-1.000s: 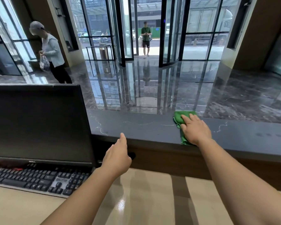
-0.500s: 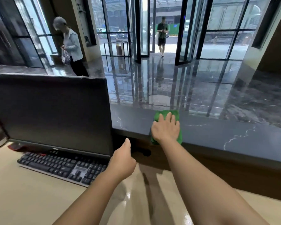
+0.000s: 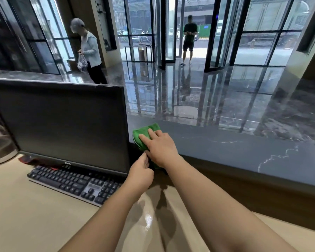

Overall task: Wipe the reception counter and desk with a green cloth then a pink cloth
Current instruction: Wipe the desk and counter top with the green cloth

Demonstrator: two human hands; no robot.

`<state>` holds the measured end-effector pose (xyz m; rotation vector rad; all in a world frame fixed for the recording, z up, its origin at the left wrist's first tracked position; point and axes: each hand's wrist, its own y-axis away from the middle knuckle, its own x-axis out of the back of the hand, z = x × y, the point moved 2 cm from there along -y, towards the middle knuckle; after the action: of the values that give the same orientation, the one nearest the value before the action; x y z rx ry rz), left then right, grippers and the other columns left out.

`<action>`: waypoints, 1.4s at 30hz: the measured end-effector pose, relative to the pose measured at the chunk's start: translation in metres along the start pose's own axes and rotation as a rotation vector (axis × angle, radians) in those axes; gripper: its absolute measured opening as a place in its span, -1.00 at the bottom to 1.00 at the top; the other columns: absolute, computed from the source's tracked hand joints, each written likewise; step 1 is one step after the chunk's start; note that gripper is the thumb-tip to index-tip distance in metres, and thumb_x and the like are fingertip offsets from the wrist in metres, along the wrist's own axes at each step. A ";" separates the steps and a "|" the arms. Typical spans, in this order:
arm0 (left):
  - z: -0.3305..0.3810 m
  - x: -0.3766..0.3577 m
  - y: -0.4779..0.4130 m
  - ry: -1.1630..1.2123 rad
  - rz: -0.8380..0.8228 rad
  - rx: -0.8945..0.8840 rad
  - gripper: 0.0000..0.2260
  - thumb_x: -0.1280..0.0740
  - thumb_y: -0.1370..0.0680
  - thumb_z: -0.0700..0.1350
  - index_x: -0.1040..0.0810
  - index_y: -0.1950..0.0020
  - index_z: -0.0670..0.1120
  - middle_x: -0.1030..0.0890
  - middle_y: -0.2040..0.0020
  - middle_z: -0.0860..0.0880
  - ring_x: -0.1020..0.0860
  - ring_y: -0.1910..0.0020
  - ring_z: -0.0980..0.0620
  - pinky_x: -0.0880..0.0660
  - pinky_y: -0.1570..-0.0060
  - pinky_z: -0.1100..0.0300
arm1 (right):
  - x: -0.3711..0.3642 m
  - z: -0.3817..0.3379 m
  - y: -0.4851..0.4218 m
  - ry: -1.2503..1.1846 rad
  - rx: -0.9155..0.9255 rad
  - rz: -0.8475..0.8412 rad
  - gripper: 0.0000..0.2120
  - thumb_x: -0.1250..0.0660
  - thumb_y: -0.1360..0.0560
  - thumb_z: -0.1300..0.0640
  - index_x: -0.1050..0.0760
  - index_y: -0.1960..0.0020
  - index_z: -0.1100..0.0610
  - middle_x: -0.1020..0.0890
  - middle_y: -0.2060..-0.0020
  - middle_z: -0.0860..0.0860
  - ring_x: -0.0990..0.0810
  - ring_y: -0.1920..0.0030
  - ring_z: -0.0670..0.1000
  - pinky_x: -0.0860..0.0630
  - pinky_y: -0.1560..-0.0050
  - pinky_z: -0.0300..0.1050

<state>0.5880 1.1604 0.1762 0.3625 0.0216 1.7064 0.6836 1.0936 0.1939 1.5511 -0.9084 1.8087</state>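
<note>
The green cloth (image 3: 144, 132) lies on the dark marble reception counter (image 3: 235, 150), right beside the monitor's right edge. My right hand (image 3: 161, 146) presses flat on it with straight fingers. The cloth's near part hangs over the counter's front edge. There my left hand (image 3: 141, 172) is curled, its thumb and fingers pinching the cloth's hanging edge just under my right wrist. The beige desk (image 3: 25, 206) lies below the counter. No pink cloth is in view.
A black monitor (image 3: 62, 120) and a black keyboard (image 3: 71, 182) stand on the desk at the left. A red item (image 3: 25, 159) lies under the monitor's left side. Beyond the counter, two people stand on the glossy lobby floor.
My right hand has slid the green cloth leftward along the counter up to the monitor. My left hand has risen from open above the desk to the counter's edge and curled at the cloth.
</note>
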 end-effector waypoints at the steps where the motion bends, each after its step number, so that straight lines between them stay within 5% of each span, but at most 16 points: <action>1: 0.000 -0.005 -0.002 0.074 -0.015 0.008 -0.28 -0.02 -0.47 -0.57 -0.04 -0.57 -0.12 -0.21 -0.53 -0.05 -0.19 -0.51 0.00 -0.17 -0.47 0.06 | -0.002 0.001 0.002 0.017 0.006 0.019 -0.43 -0.15 -0.63 -0.01 -0.01 -0.58 -0.06 -0.10 -0.56 0.16 -0.20 -0.46 0.20 -0.23 -0.34 0.03; 5: -0.006 -0.023 -0.009 0.217 -0.028 0.038 -0.40 -0.03 -0.41 -0.57 -0.47 -0.30 -0.11 -0.58 -0.21 -0.06 -0.49 -0.26 0.02 -0.38 -0.33 0.03 | -0.008 0.013 0.021 0.037 0.022 0.076 -0.42 -0.16 -0.62 0.01 -0.03 -0.57 -0.04 -0.13 -0.54 0.16 -0.25 -0.42 0.19 -0.25 -0.30 0.00; 8: -0.006 -0.041 -0.007 0.317 -0.074 0.077 -0.45 0.03 -0.39 -0.60 -0.52 0.01 -0.06 -0.61 -0.03 -0.03 -0.54 -0.14 0.06 -0.41 -0.21 0.11 | -0.009 0.030 0.041 0.018 0.005 0.090 -0.45 -0.15 -0.62 -0.01 -0.05 -0.56 -0.04 -0.13 -0.54 0.15 -0.25 -0.42 0.18 -0.23 -0.32 0.00; 16: -0.005 -0.096 -0.004 0.248 -0.196 0.100 -0.67 -0.04 -0.47 -0.44 -0.48 -0.13 -0.31 -0.54 -0.01 -0.22 -0.39 -0.02 -0.06 -0.28 0.21 0.19 | -0.001 0.079 0.103 -0.013 -0.084 0.077 -0.45 -0.13 -0.63 -0.05 -0.06 -0.57 -0.05 -0.13 -0.56 0.11 -0.21 -0.46 0.16 -0.19 -0.39 0.00; 27: 0.025 -0.183 0.033 0.152 -0.406 0.074 -0.67 -0.07 -0.47 -0.45 -0.52 0.00 -0.14 -0.52 0.01 -0.18 -0.38 0.02 -0.06 -0.31 0.15 0.15 | 0.011 0.146 0.196 -0.026 -0.263 0.052 -0.44 -0.14 -0.63 -0.12 -0.06 -0.57 -0.07 -0.13 -0.57 0.06 -0.16 -0.50 0.12 -0.16 -0.44 0.01; 33: 0.043 -0.230 0.057 0.050 -0.508 0.050 -0.58 -0.08 -0.51 -0.47 -0.46 0.13 0.06 -0.50 0.11 0.01 -0.41 -0.03 -0.02 -0.37 -0.03 0.11 | 0.015 0.187 0.247 -0.049 -0.389 0.026 -0.42 -0.16 -0.62 -0.13 -0.06 -0.57 -0.11 -0.11 -0.57 0.01 -0.12 -0.53 0.08 -0.10 -0.48 -0.01; 35: 0.051 -0.241 0.065 0.037 -0.549 0.022 -0.51 -0.07 -0.53 -0.49 -0.49 -0.09 0.08 -0.52 -0.02 0.00 -0.44 -0.10 0.01 -0.39 -0.11 0.14 | 0.017 0.203 0.266 -0.077 -0.437 0.017 -0.41 -0.19 -0.61 -0.12 -0.07 -0.57 -0.12 -0.12 -0.57 -0.02 -0.11 -0.54 0.06 -0.09 -0.49 -0.02; 37: 0.059 -0.247 0.072 0.012 -0.576 -0.010 -0.49 -0.08 -0.54 -0.50 -0.36 -0.42 -0.11 -0.47 -0.30 -0.08 -0.46 -0.28 0.01 -0.38 -0.22 0.17 | 0.021 0.220 0.286 -0.117 -0.493 0.012 -0.40 -0.23 -0.60 -0.12 -0.10 -0.57 -0.12 -0.14 -0.57 -0.04 -0.12 -0.54 0.04 -0.10 -0.49 -0.02; 42: 0.079 -0.249 0.080 -0.161 -0.484 -0.173 -0.53 -0.17 -0.55 -0.44 -0.40 -0.43 -0.15 -0.48 -0.36 -0.07 -0.46 -0.32 0.04 -0.35 -0.35 0.17 | 0.033 0.257 0.322 -0.271 -0.693 -0.030 -0.43 -0.22 -0.58 -0.17 -0.18 -0.55 -0.13 -0.17 -0.56 -0.07 -0.15 -0.54 0.00 -0.15 -0.49 0.00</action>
<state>0.5617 0.8910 0.2123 0.3320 -0.1450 1.1878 0.5757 0.6950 0.2105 1.3402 -1.4378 1.0850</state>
